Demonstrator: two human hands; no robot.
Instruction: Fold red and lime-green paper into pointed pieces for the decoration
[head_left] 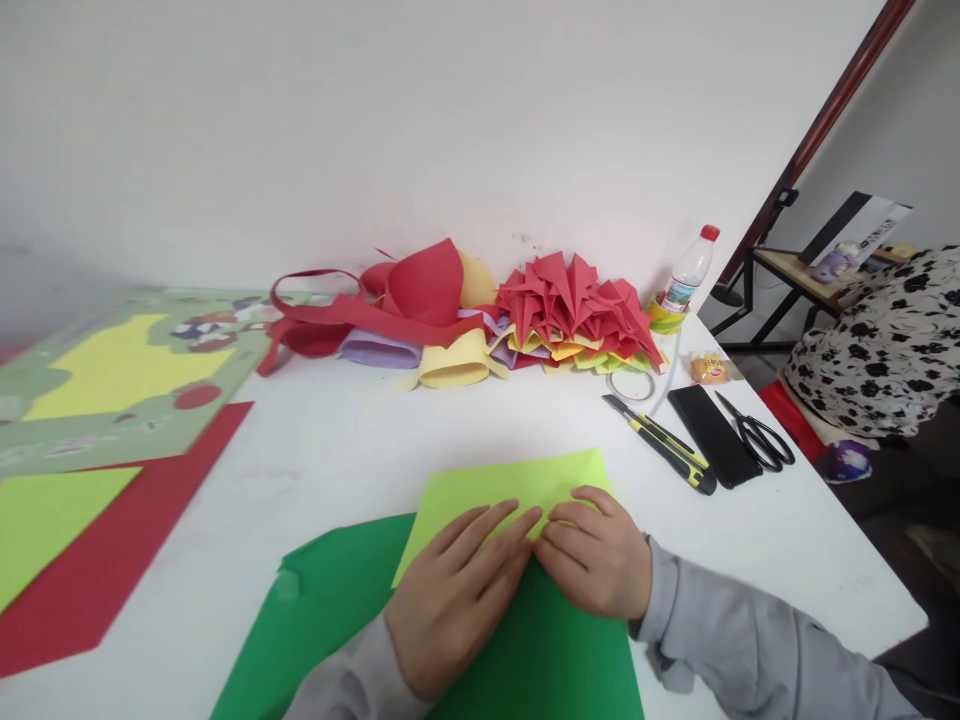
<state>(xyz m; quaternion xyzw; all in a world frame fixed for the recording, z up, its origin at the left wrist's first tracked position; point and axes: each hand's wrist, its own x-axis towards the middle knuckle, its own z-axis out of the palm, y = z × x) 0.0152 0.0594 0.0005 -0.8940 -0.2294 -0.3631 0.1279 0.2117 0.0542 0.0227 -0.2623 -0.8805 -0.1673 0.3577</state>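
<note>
A sheet of lime-green paper (510,485) lies over a larger dark green sheet (555,655) at the near side of the white table. My left hand (461,600) rests on the lime-green paper with its fingers stretched out flat. Close beside its fingertips, my right hand (596,555) has its fingers curled in at the paper's near edge, with the thumb mostly hidden. The dark green sheet passes beneath both hands and has a creased corner on its left.
Red, purple and yellow paper pieces (427,290) and folded red paper (562,300) stand along the wall. Rightward lie a utility knife (664,445), black case (714,436), scissors (757,435), tape roll (631,396) and bottle (686,275). A person in a floral garment (885,345) is beyond.
</note>
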